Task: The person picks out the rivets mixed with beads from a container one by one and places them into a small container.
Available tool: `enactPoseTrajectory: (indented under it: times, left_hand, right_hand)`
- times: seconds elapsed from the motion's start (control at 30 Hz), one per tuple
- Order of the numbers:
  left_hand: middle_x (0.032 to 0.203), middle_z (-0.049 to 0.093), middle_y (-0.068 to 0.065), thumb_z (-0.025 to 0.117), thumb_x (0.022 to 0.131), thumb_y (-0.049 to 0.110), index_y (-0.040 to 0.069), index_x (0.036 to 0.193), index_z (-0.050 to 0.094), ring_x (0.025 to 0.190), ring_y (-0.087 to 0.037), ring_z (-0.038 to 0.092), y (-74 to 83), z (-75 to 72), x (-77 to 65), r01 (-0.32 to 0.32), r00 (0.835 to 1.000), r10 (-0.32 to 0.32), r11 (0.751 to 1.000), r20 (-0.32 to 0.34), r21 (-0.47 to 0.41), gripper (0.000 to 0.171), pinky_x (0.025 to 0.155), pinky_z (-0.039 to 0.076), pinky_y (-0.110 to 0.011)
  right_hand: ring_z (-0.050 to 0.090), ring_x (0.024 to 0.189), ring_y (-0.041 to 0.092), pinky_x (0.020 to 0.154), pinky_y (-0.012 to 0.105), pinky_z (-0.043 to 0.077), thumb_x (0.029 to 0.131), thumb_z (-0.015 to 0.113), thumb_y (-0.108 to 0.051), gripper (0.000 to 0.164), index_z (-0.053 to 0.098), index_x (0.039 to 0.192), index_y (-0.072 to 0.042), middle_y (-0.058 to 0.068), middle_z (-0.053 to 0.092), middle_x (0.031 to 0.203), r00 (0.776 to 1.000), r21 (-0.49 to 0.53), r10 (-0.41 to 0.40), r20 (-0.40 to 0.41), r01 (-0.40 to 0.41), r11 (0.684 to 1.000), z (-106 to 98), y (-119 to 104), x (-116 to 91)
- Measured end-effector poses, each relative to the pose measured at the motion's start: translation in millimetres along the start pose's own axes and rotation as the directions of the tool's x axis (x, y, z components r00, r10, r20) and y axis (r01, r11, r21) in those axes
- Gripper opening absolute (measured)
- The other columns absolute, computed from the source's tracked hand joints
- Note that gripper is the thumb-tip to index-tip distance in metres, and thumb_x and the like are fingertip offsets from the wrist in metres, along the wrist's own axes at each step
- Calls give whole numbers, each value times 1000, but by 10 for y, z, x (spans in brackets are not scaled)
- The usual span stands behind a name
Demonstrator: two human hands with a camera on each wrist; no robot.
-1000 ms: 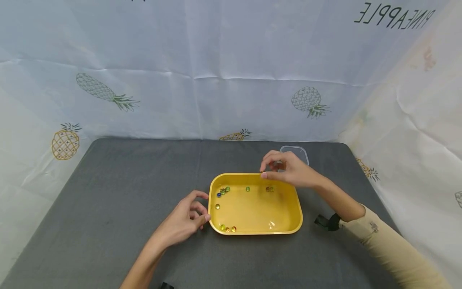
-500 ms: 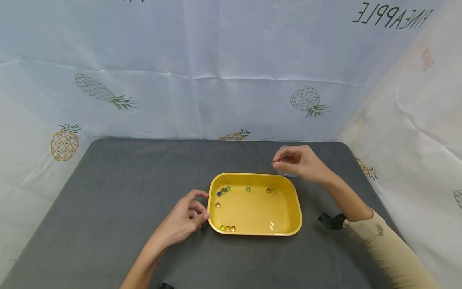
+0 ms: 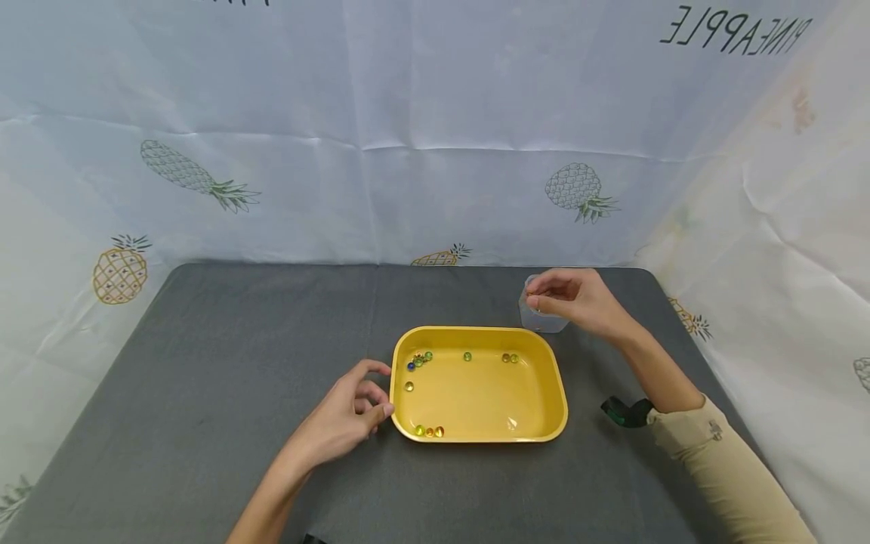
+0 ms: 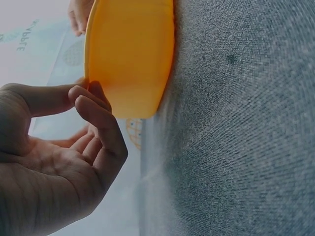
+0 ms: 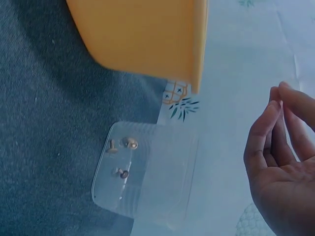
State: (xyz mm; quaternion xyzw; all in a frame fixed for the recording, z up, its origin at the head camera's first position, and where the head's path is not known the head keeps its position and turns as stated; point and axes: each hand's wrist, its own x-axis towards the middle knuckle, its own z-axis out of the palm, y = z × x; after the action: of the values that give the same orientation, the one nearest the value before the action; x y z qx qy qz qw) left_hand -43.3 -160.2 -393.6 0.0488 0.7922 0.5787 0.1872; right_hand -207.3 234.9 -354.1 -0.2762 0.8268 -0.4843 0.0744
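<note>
A yellow tray (image 3: 476,393) holds several glass marbles, mostly green and amber with a blue one (image 3: 411,366). At its left side my left hand (image 3: 343,415) has loosely bent fingers, thumb and index tips touching the outer rim. My right hand (image 3: 578,302) is over a clear plastic container (image 3: 544,323) behind the tray's right corner. Its thumb and fingertips meet in a pinch; a tiny brownish piece seems to be between them, too small to make out. Inside the container, the right wrist view shows small brass-coloured metal studs (image 5: 130,143).
Everything stands on a grey cloth-covered table (image 3: 238,363). A pale pineapple-print curtain (image 3: 381,204) hangs behind and at both sides. A dark strap (image 3: 625,413) juts from the right wrist, near the tan sleeve (image 3: 727,461).
My right hand has moved from above the tray's back rim rightward and away to the clear container, its fingertips drawing together. The left hand and tray are almost still.
</note>
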Motion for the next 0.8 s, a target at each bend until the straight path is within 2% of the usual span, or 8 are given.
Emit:
enactPoseTrajectory:
  times: [0.27,0.47,0.53,0.7,0.8]
  left_hand:
    - [98,70,-19,69,103,3,-1,148,46,70,-22,61,-3,12,-7,3,1000,-3,1000,-10,-3,50,60,51,-29]
    - [98,69,-19,69,103,3,0,148,46,69,-21,60,-2,23,-11,6,1000,-6,1000,-17,-4,50,60,51,-28]
    - [98,69,-18,68,103,3,0,149,46,69,-21,60,-2,23,-11,7,1000,-7,1000,-15,-6,51,60,51,-29]
    - [100,69,-19,67,104,4,0,149,45,69,-21,60,-8,22,-9,11,1000,-11,1000,-9,-9,51,60,51,-28]
    - [100,68,-19,67,105,4,0,150,45,69,-21,60,-9,25,-8,10,1000,-10,1000,-6,-9,50,60,51,-28]
  right_hand:
    - [75,92,12,82,24,63,103,74,-9,22,74,122,1,-9,76,108,998,-84,30,-53,-35,996,-92,112,6]
    - [74,92,7,81,21,61,103,74,-10,25,71,123,5,-11,75,107,995,-103,52,-90,-61,993,-149,220,1]
    - [74,93,10,82,20,61,103,75,-10,25,71,122,5,-11,75,106,994,-102,57,-97,-67,992,-161,252,-1]
    - [75,94,17,81,19,59,103,75,-11,24,73,122,3,-3,76,106,991,-117,62,-116,-76,990,-177,311,1]
    - [74,92,14,80,19,59,103,75,-12,23,74,121,2,3,76,107,989,-151,60,-132,-80,985,-179,338,9]
